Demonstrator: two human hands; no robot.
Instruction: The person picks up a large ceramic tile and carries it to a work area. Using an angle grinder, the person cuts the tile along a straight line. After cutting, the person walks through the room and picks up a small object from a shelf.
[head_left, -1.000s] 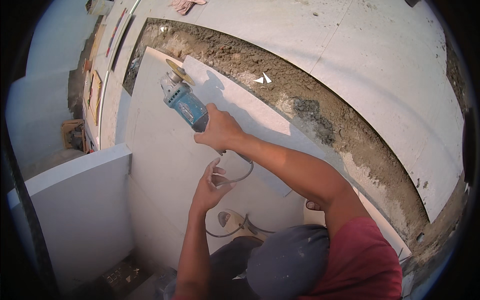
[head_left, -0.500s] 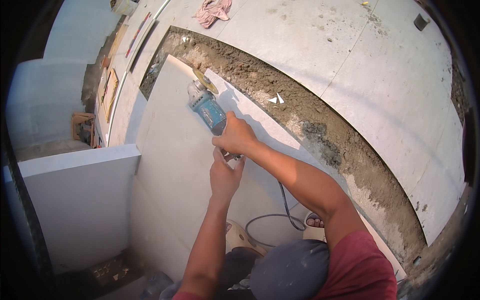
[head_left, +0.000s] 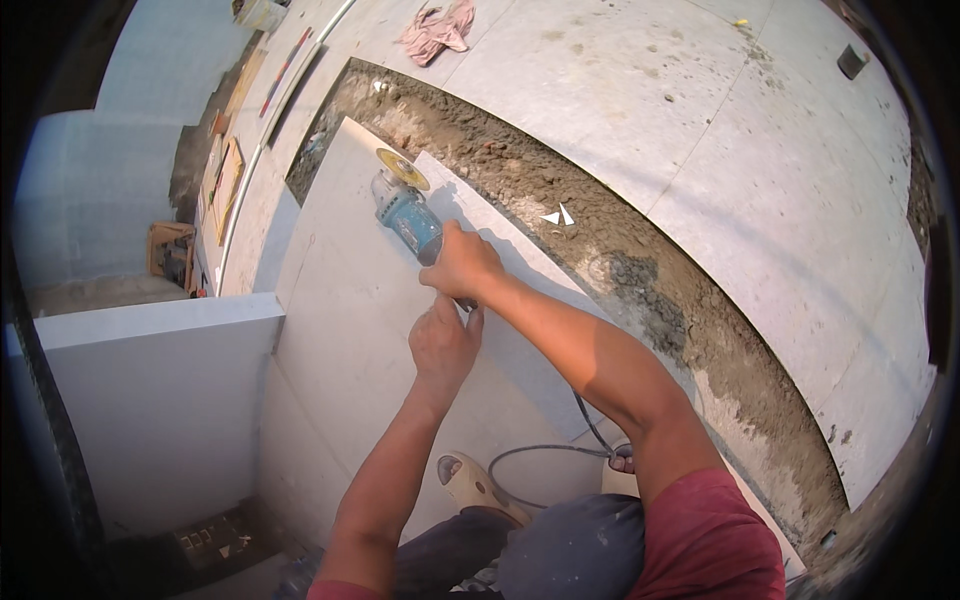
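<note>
My right hand [head_left: 466,264] is closed round the rear of the body of a blue angle grinder [head_left: 412,222]. Just below it, my left hand [head_left: 444,342] has its fingers closed at the grinder's tail end, where the grip is partly hidden. The yellowish disc [head_left: 403,170] at the far end is tilted so its face shows, with no guard visible round it. Beneath lies a large pale tile [head_left: 330,270], and the disc is by its far edge; I cannot tell if they touch. A dark cord [head_left: 520,452] loops near my feet.
A strip of rough mortar [head_left: 520,160] with white shards [head_left: 558,215] runs beyond the tile. Past it are laid floor tiles [head_left: 780,150] and a pink cloth [head_left: 437,30]. A low white wall [head_left: 160,400] stands at left. My sandalled foot [head_left: 474,484] is near the cord.
The grinder has turned so more of the disc's face shows. My left hand's fingers have drawn in closer at its tail. The whole view has shifted slightly.
</note>
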